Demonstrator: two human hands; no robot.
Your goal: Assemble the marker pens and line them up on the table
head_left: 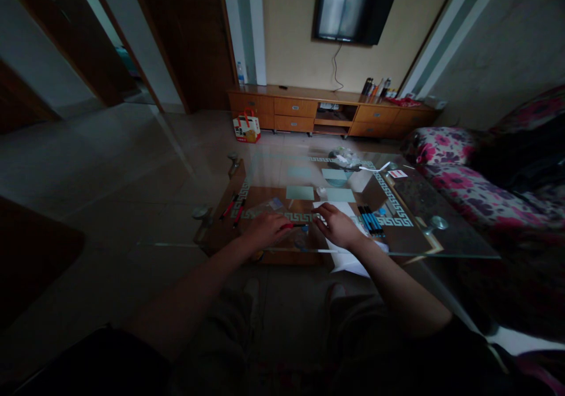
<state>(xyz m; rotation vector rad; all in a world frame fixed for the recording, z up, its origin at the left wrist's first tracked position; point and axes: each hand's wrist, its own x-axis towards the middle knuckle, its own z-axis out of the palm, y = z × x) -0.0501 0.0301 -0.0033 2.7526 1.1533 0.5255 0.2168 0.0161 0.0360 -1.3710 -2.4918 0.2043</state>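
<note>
My left hand (265, 230) is closed around the red end of a red-and-black pen (296, 226), which lies nearly level above the glass table and points right. Just beyond the pen's dark end is my right hand (338, 226), its fingers bent and drawn together; what they pinch is too small and dim to make out. White paper (346, 259) lies under the right hand and hangs past the table's front edge. To its right sit several blue-and-black pens (371, 220) in a row. Red-and-black pens (239, 212) lie at the left, near a clear plastic wrapper (269, 206).
The glass coffee table (454, 243) has a transparent front edge close to my legs. Crumpled clear plastic (344, 157) and a red-and-white card (398, 173) lie farther back. A flowered sofa (459, 178) stands right, a carrier bag (247, 128) by the TV cabinet (293, 109).
</note>
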